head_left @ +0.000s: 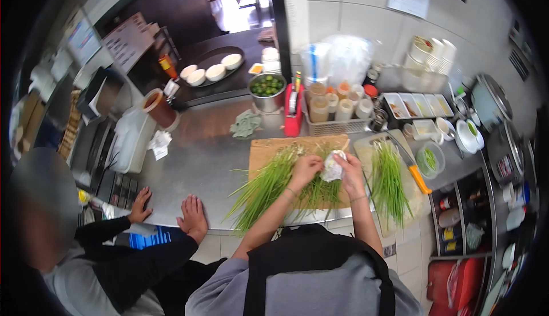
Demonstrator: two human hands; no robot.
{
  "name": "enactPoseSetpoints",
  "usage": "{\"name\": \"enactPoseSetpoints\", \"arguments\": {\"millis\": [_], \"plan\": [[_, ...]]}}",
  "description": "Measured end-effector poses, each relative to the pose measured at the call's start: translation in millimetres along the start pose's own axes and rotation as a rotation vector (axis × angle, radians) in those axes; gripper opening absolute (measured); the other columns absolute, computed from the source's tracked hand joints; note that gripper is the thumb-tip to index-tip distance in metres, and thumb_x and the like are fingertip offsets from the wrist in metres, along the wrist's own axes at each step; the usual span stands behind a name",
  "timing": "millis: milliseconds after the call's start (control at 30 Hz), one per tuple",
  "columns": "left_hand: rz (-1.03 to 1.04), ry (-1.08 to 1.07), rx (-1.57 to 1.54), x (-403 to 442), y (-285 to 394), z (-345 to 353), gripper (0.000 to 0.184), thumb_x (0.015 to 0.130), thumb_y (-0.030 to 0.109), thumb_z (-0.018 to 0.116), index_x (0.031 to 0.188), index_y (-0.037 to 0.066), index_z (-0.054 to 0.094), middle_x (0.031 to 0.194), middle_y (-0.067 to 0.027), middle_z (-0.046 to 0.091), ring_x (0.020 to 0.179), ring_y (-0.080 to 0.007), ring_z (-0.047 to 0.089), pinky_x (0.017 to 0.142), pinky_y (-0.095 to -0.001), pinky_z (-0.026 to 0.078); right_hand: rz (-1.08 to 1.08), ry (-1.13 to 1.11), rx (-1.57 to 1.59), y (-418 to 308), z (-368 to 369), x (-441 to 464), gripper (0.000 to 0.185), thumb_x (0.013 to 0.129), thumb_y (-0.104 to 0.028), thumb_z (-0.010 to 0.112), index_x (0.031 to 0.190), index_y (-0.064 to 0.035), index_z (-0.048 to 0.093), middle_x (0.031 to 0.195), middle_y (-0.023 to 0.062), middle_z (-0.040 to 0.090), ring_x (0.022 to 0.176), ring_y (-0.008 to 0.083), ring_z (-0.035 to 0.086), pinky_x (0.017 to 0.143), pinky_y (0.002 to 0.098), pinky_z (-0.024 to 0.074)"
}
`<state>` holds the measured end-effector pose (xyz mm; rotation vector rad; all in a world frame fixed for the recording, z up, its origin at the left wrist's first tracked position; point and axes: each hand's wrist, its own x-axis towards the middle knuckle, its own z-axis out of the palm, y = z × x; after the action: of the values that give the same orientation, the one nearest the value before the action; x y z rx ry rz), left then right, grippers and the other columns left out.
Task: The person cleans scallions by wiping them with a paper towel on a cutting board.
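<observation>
My right hand (351, 174) is closed on a crumpled white wad (331, 169), which may be paper or thin plastic. Close by on its left, my left hand (307, 169) has its fingers pinched together; what is in them, if anything, is too small to make out. Both hands are above a sheet of brown paper (264, 144). Long green stalks, like scallions or chives (266, 179), spread over the paper and past its left edge. To the right, another bunch of green stalks (389, 176) lies on a cutting board (420, 202), beside an orange-handled knife (420, 180).
At left, a co-worker's two hands (193, 216) rest on the steel counter (194, 170). Behind the paper stand a pot of green fruit (267, 102), a red tape dispenser (293, 113) and a bottle basket (337, 126). A tub of chopped greens (430, 160) is at right.
</observation>
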<state>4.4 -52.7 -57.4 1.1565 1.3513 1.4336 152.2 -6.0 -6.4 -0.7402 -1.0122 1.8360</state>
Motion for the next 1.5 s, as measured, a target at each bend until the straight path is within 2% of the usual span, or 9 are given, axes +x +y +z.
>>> {"name": "enactPoseSetpoints", "arguments": {"millis": [200, 467, 700, 800, 900, 933, 1033, 1200, 1500], "plan": [[-0.038, 0.075, -0.131, -6.8, 13.2, -1.4, 0.018, 0.081, 0.009, 0.058, 0.092, -0.006, 0.056, 0.08, -0.0122, 0.065, 0.068, -0.0134, 0.061, 0.062, -0.0226, 0.047, -0.064, 0.066, -0.128, -3.0, -1.5, -2.0, 0.01, 0.076, -0.007, 0.065, 0.083, -0.0009, 0.061, 0.073, 0.0015, 0.061, 0.06, 0.006, 0.054, 0.054, 0.0196, 0.041], [-0.193, 0.189, -0.309, -14.7, 58.8, -43.8, 0.014, 0.081, 0.017, 0.062, 0.089, 0.005, 0.063, 0.085, -0.001, 0.064, 0.074, -0.0055, 0.057, 0.063, -0.0189, 0.043, -0.195, -0.044, -0.533, 12.9, 1.2, 15.8, 0.018, 0.072, -0.006, 0.069, 0.087, 0.0014, 0.062, 0.075, -0.0002, 0.061, 0.062, 0.0052, 0.052, 0.055, 0.019, 0.04], [-0.123, 0.23, -0.388, -9.5, 64.9, -63.1, 0.012, 0.079, 0.014, 0.064, 0.089, 0.007, 0.064, 0.083, 0.0023, 0.063, 0.069, -0.0016, 0.052, 0.06, -0.0175, 0.04, 0.132, -0.143, -0.332, 26.6, 6.8, 28.0, 0.017, 0.072, -0.001, 0.066, 0.089, 0.0002, 0.061, 0.082, 0.0027, 0.064, 0.067, 0.0071, 0.058, 0.061, 0.0199, 0.0449], [-0.06, 0.209, -0.337, -7.8, 63.8, -59.4, 0.012, 0.078, 0.012, 0.064, 0.089, 0.006, 0.064, 0.083, 0.001, 0.063, 0.069, -0.0022, 0.053, 0.061, -0.0171, 0.041, 0.065, -0.048, -0.399, 24.0, 5.4, 28.4, 0.014, 0.071, -0.003, 0.067, 0.083, -0.0014, 0.06, 0.075, 0.0053, 0.064, 0.065, 0.0101, 0.058, 0.06, 0.0218, 0.0442], [0.015, 0.193, -0.298, -1.9, 57.9, -44.8, 0.014, 0.076, 0.01, 0.066, 0.087, 0.002, 0.063, 0.079, -0.0007, 0.063, 0.067, -0.0043, 0.054, 0.061, -0.0189, 0.043, -0.642, -0.046, -1.305, 14.1, 12.4, 22.5, 0.017, 0.067, -0.003, 0.07, 0.076, -0.001, 0.055, 0.069, 0.0111, 0.06, 0.06, 0.0206, 0.058, 0.055, 0.0277, 0.0425], [0.041, 0.192, -0.285, 0.8, 55.9, -40.8, 0.015, 0.075, 0.009, 0.067, 0.087, 0.001, 0.063, 0.077, -0.0014, 0.062, 0.066, -0.0053, 0.054, 0.061, -0.0198, 0.044, -0.691, -0.064, -1.305, 13.3, 15.2, 22.3, 0.02, 0.066, -0.005, 0.069, 0.078, -0.001, 0.054, 0.068, 0.0159, 0.057, 0.059, 0.0278, 0.056, 0.055, 0.0308, 0.0422], [0.057, 0.199, -0.191, 4.5, 52.4, -37.3, 0.014, 0.074, 0.008, 0.068, 0.084, 0.0, 0.064, 0.075, -0.002, 0.063, 0.067, -0.0058, 0.056, 0.063, -0.0201, 0.045, -0.435, -0.035, -1.08, 1.3, 34.6, 15.3, 0.021, 0.068, -0.008, 0.07, 0.08, -0.0017, 0.054, 0.069, 0.0138, 0.057, 0.059, 0.0215, 0.055, 0.056, 0.0286, 0.0417], [0.09, 0.179, -0.197, 12.6, 48.8, -32.0, 0.012, 0.074, 0.008, 0.067, 0.081, -0.001, 0.065, 0.072, -0.0021, 0.064, 0.064, -0.0056, 0.056, 0.061, -0.02, 0.045, 0.105, -0.153, -0.143, -4.0, 30.4, 19.5, 0.005, 0.079, -0.003, 0.06, 0.083, -0.0041, 0.058, 0.077, -0.0025, 0.059, 0.065, 0.0041, 0.052, 0.058, 0.0177, 0.0405], [0.114, 0.323, -0.444, 7.5, 56.2, -25.1, 0.006, 0.076, 0.006, 0.065, 0.08, 0.001, 0.062, 0.072, -0.0001, 0.062, 0.066, -0.0038, 0.054, 0.06, -0.0182, 0.042, -0.068, -0.212, -0.446, -7.8, 38.9, 13.3, 0.014, 0.073, 0.008, 0.061, 0.081, -0.0019, 0.056, 0.076, 0.002, 0.061, 0.066, 0.0055, 0.054, 0.061, 0.0171, 0.0423]]}}
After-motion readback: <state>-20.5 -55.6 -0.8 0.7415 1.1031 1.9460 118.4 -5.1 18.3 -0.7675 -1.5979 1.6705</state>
